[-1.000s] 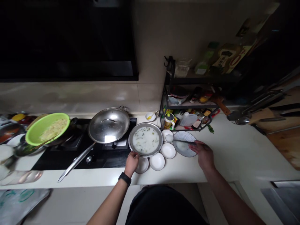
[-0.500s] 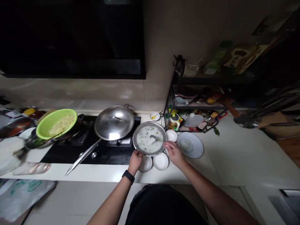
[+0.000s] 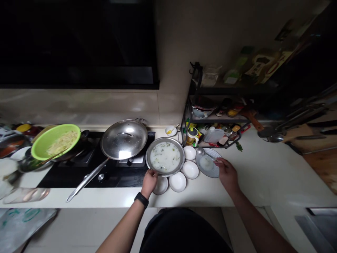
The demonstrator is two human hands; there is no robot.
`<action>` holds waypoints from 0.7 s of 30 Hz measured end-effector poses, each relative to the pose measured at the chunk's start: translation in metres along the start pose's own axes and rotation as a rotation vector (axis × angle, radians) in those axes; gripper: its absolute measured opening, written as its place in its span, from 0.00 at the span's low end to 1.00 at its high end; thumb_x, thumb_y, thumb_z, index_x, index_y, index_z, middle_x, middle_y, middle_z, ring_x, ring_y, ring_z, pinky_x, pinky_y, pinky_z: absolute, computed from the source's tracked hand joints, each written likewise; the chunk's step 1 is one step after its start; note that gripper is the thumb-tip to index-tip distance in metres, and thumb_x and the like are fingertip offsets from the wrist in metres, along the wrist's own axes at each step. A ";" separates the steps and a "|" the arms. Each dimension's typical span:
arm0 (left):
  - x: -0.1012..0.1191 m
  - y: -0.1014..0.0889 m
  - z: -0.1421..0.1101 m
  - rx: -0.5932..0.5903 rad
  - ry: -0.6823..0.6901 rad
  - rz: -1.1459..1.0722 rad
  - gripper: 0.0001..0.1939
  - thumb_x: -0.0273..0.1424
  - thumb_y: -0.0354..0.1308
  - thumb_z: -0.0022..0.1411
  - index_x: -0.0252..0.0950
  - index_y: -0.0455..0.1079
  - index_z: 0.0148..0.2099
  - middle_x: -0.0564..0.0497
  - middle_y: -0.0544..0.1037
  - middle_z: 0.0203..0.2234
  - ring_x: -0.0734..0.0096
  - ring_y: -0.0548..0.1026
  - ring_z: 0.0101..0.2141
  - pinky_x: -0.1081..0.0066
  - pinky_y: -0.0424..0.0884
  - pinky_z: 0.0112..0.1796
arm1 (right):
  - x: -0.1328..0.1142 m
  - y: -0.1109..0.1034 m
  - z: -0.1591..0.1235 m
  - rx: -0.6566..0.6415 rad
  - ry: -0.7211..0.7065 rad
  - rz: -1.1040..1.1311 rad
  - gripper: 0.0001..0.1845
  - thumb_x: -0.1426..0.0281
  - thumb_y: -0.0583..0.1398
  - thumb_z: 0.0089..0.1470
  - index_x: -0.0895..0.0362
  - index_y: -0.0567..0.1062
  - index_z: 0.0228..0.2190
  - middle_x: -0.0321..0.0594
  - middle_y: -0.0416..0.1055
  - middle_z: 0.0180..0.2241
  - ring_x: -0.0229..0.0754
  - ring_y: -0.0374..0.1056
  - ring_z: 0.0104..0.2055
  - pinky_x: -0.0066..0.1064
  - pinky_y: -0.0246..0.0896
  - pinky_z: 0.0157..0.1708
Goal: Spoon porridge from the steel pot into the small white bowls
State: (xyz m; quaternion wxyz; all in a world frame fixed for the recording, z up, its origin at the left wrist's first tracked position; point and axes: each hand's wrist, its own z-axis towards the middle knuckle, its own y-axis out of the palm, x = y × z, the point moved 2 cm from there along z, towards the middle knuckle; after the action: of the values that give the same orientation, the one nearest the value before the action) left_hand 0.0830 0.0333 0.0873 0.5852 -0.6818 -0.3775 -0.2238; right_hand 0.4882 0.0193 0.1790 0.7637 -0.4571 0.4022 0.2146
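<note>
My left hand (image 3: 150,182) is closed on the near rim of a metal basin (image 3: 182,157), which holds a milky white soup with green bits. In my right hand (image 3: 228,174) is the handle of a metal ladle (image 3: 200,151), its head over the left rim of a grey-blue patterned plate (image 3: 216,154). Some whitish liquid sits in the middle of that plate. Several small white bowls stand close around the basin, among them one bowl (image 3: 190,170) between basin and plate and another bowl (image 3: 177,182) in front.
A lidded pan (image 3: 123,140) sits on the black cooktop (image 3: 116,177), its long handle pointing toward me. Further left is a green colander (image 3: 39,149) of pale shreds. Behind the plate stands a spice rack (image 3: 221,121); a small dish (image 3: 171,131) lies beside it.
My right hand has carried the ladle out of the soup and rightward to the patterned plate. My left hand stays at the basin's rim. The view has shifted slightly right.
</note>
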 end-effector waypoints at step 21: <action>0.007 -0.001 -0.002 -0.012 0.003 0.019 0.07 0.25 0.56 0.62 0.33 0.75 0.34 0.43 0.78 0.38 0.61 0.76 0.44 0.66 0.69 0.47 | 0.075 -0.032 -0.018 0.281 0.597 0.715 0.24 0.56 0.75 0.34 0.59 0.75 0.28 0.41 0.77 0.22 0.49 0.79 0.25 0.38 0.79 0.31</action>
State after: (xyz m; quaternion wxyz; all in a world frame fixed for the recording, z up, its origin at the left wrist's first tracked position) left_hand 0.0870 0.0335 0.0934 0.5837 -0.6885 -0.3689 -0.2217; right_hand 0.5469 -0.0150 0.1308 0.5477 -0.2242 0.7608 0.2665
